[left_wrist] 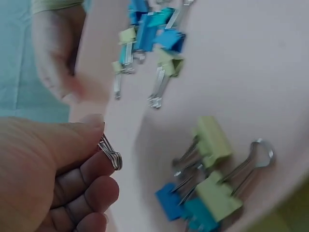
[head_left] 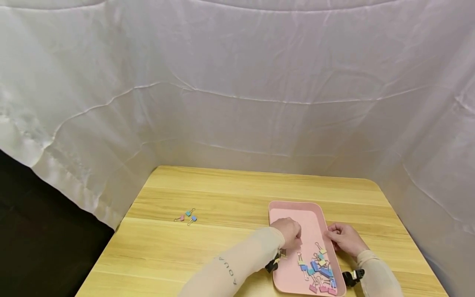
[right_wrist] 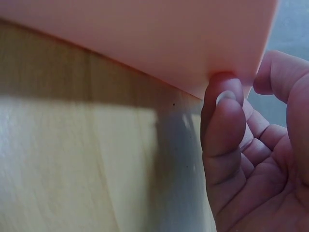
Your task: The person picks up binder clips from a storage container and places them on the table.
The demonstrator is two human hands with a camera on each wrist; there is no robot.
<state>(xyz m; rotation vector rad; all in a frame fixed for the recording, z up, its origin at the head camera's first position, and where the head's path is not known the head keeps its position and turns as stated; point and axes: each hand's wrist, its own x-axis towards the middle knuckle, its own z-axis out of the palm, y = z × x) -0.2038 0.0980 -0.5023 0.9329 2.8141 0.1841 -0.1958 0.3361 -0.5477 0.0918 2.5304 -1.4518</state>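
In the left wrist view my left hand (left_wrist: pixel 43 169) pinches the wire handles of a binder clip (left_wrist: pixel 112 154) between thumb and forefinger; the clip's body is hidden by the fingers. In the head view this left hand (head_left: pixel 288 232) is over the left side of a pink tray (head_left: pixel 282 268). Several yellow, blue, teal and pink binder clips (head_left: pixel 326 272) lie heaped in the tray's near right part. My right hand (head_left: pixel 346 238) grips the tray's right edge, with fingertips against the outer wall (right_wrist: pixel 159 43) in the right wrist view.
Three loose binder clips, one pink (head_left: pixel 182 218), one teal (head_left: pixel 188 213) and one blue (head_left: pixel 193 218), lie on the wooden table (head_left: pixel 163 251) at the left. Another cluster with yellow clips (left_wrist: pixel 219 195) lies near the tray wall. A pale curtain (head_left: pixel 259 123) surrounds the table.
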